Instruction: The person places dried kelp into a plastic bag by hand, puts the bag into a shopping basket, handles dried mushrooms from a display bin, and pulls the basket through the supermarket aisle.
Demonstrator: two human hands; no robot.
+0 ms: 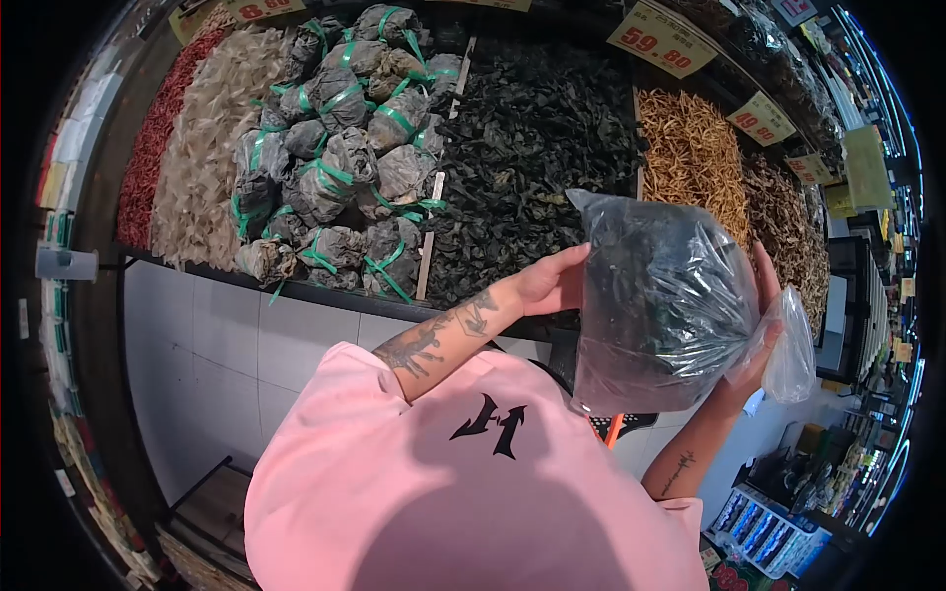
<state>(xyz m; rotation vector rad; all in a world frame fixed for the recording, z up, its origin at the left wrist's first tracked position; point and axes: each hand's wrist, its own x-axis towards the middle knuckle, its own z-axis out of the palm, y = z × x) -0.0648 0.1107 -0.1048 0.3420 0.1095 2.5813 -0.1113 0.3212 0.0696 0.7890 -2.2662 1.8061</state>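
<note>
A clear plastic bag [670, 295] with dark contents is held up in front of my chest, between both hands. My left hand [552, 281] grips its left edge, with the thumb along the side and the other fingers hidden behind the plastic. On the opposite side, my right hand [765, 335] is closed around the gathered neck of the bag, and the loose end hangs out past the wrist. Just beyond the bag lies a bin of dark, leafy dried goods [537, 148]. I cannot make out exactly what fills the bag.
Left of the dark goods are grey bundles tied with green ribbon [340, 177], pale dried flakes [212, 138] and red dried goods [163, 148]. Golden dried strands [690, 138] lie to the right. Price signs [662, 37] line the back. A blue-and-white crate [769, 532] stands lower right.
</note>
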